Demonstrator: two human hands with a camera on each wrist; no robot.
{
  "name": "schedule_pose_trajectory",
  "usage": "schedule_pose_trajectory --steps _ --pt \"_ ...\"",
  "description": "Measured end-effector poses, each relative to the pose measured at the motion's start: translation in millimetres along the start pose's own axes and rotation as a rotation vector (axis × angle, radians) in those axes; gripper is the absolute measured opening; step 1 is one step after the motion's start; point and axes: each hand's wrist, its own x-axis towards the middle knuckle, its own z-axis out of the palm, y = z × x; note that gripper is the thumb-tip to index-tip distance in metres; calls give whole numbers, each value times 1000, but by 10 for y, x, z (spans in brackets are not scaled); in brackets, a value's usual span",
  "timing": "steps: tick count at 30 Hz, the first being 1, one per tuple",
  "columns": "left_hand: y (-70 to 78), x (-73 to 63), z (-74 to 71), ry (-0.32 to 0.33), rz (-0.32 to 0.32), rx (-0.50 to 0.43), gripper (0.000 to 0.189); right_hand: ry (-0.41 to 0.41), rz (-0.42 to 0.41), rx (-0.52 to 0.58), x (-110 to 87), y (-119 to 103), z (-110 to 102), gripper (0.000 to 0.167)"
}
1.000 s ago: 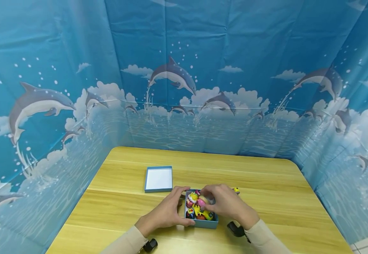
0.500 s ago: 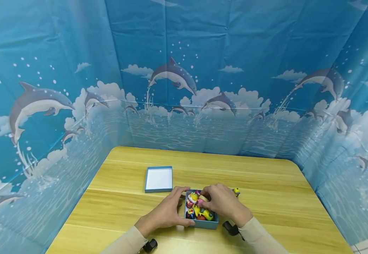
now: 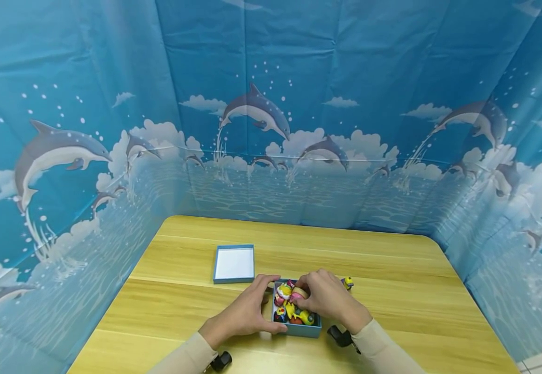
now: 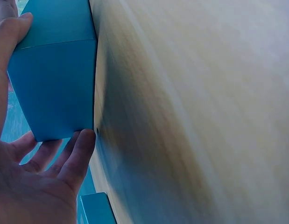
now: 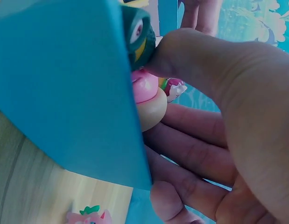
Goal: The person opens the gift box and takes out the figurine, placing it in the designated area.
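Note:
A blue box (image 3: pixel 302 330) full of small toy figures stands on the table near its front. My left hand (image 3: pixel 245 310) grips the box from the left, thumb at the near wall and fingers at the far wall; the left wrist view shows the blue side wall (image 4: pixel 58 88) between them. Over the box's right part, my right hand (image 3: pixel 328 298) holds a pink and beige toy figure (image 5: pixel 146 88) down among the others. In the right wrist view a dark green toy with an eye (image 5: pixel 138 35) sits right at my thumb. Yellow toys (image 3: pixel 292 310) lie in front.
A blue lid (image 3: pixel 234 264) with a white inside lies behind and left of the box. Past my right hand, a small yellow toy (image 3: pixel 348 282) is on the wooden table (image 3: pixel 392 270). A pink toy with a green leaf (image 5: pixel 89 216) shows beyond the box. Dolphin-print curtains (image 3: pixel 271 192) enclose the table.
My right hand has shifted slightly left, and the pink and beige toy has turned and sits a little farther back in the box. The left hand and box have stayed still.

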Motion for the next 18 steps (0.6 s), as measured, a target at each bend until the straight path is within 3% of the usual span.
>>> schedule_pose_trajectory --steps 18 --pt "-22 28 8 4 -6 13 125 33 -24 56 -26 33 -37 21"
